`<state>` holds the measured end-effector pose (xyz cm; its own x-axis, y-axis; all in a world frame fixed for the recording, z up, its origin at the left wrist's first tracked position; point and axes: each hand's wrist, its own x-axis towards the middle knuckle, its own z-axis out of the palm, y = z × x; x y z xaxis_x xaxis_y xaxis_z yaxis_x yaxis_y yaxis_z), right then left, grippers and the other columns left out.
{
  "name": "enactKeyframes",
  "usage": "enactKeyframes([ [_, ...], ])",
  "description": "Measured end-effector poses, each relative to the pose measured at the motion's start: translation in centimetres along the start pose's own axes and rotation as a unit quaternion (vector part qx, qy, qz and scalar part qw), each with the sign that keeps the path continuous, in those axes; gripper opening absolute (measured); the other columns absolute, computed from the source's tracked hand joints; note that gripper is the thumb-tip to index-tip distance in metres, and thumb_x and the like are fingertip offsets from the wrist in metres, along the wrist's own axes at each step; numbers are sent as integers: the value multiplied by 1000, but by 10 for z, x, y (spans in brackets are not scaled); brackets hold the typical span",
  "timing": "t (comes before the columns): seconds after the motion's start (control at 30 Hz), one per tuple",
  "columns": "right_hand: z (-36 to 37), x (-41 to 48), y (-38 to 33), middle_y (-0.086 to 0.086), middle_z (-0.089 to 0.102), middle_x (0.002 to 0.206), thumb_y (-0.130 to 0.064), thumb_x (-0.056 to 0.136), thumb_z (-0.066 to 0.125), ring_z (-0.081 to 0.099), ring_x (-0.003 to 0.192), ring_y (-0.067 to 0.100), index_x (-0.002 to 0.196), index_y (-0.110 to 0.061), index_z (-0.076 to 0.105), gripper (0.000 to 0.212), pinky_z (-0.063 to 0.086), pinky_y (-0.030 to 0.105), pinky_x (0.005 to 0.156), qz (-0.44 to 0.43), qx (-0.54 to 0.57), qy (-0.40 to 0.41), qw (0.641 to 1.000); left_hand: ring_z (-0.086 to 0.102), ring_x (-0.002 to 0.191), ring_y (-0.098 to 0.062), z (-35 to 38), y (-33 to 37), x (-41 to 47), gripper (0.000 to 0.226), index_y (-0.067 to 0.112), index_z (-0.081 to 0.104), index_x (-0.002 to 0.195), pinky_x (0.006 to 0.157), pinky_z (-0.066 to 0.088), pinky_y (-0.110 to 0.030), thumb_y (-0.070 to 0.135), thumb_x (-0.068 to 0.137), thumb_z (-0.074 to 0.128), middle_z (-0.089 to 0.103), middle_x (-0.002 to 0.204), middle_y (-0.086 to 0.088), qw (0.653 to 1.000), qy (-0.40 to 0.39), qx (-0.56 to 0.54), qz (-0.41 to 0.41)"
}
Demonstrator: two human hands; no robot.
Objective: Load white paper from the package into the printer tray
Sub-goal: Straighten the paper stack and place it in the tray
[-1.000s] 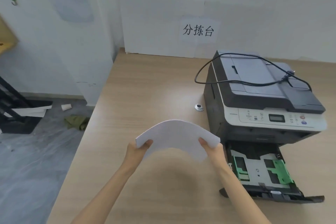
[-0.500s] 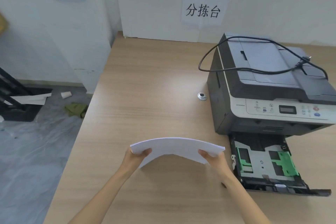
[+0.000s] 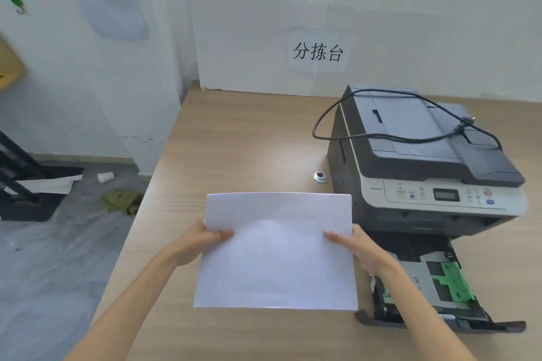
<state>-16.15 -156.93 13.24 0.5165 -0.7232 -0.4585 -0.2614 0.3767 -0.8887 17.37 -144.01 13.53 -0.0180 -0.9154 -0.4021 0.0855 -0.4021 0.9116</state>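
A stack of white paper point(image 3: 278, 255) stands nearly upright above the wooden table point(image 3: 234, 141), its flat face turned toward me. My left hand point(image 3: 202, 240) grips its left edge and my right hand point(image 3: 356, 246) grips its right edge. To the right sits a grey and white printer point(image 3: 422, 164). Its paper tray point(image 3: 440, 287) is pulled out toward me, with green guides inside and no paper visible in it. My right forearm crosses over the tray's left part. The paper package is out of sight.
A black power cable point(image 3: 390, 132) lies looped on the printer lid. A round metal grommet point(image 3: 320, 177) sits in the table left of the printer. A white board with a paper sign point(image 3: 318, 51) leans against the wall. Litter lies on the floor point(image 3: 58, 258) at left.
The paper stack was bowed and held flat over the table; now it is straightened and tipped up with its face toward me. Both hands kept their grip.
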Motion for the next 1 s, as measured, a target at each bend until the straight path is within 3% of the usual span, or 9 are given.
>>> enactKeyframes([
  [0.07,2,-1,-18,10,75,107,-29,75,76,71,98,31,111,-9,67,42,59,38,78,1,10,-16,1000,70,104,-25,-7,16,-2,48,21,64,117,79,59,-36,26,70,76,73,114,-5,999,-18,-30,-7],
  [0.17,9,-4,-37,11,75,106,-31,74,78,71,96,32,111,-11,67,43,58,42,81,-25,3,-2,1000,67,107,-34,-9,27,-6,41,20,62,120,80,60,-41,17,80,70,71,118,-11,995,-27,-94,4],
  [0.4,11,-8,-51,11,72,114,-39,71,78,68,105,33,117,-17,65,53,53,47,94,-15,38,-34,999,70,99,-35,-7,50,-18,37,15,67,115,75,60,-39,19,78,70,71,115,-16,992,42,-101,62],
  [0.47,14,-10,-52,11,72,114,-35,72,80,68,105,33,117,-15,65,52,55,45,89,-13,32,-35,999,72,97,-33,-6,55,-20,34,14,67,114,72,61,-37,17,81,69,73,111,-14,991,47,-102,68],
  [0.57,21,-13,-56,9,76,104,-29,73,78,73,93,27,111,-10,68,44,59,33,71,-60,23,3,998,74,88,-30,-4,59,-19,34,3,63,118,67,61,-35,18,87,66,77,100,-10,987,77,-129,55],
  [0.63,22,-16,-58,10,76,102,-27,75,75,73,91,27,108,-10,70,37,59,30,67,-92,32,29,995,71,99,-33,-7,55,-21,49,4,62,121,76,60,-39,31,82,72,74,108,-13,988,51,-148,14],
  [0.7,21,-20,-55,11,76,103,-25,77,74,73,91,29,106,-9,71,33,59,31,67,-104,61,53,991,67,109,-30,-11,49,-25,63,12,62,123,83,57,-39,39,69,81,71,118,-9,991,-3,-129,-48],
  [0.8,19,-31,-47,12,76,102,-29,78,74,73,91,30,105,-11,71,33,59,32,68,-124,57,88,987,68,108,-23,-7,40,-26,61,21,58,125,77,60,-31,30,70,82,70,121,-4,995,-51,-61,-67],
  [1.0,12,-67,-24,10,74,106,-36,82,71,72,95,28,107,-15,70,33,59,32,73,-158,47,108,980,73,95,-23,24,51,-28,43,17,65,115,68,60,-28,12,73,76,75,111,-5,999,-26,9,-23],
])
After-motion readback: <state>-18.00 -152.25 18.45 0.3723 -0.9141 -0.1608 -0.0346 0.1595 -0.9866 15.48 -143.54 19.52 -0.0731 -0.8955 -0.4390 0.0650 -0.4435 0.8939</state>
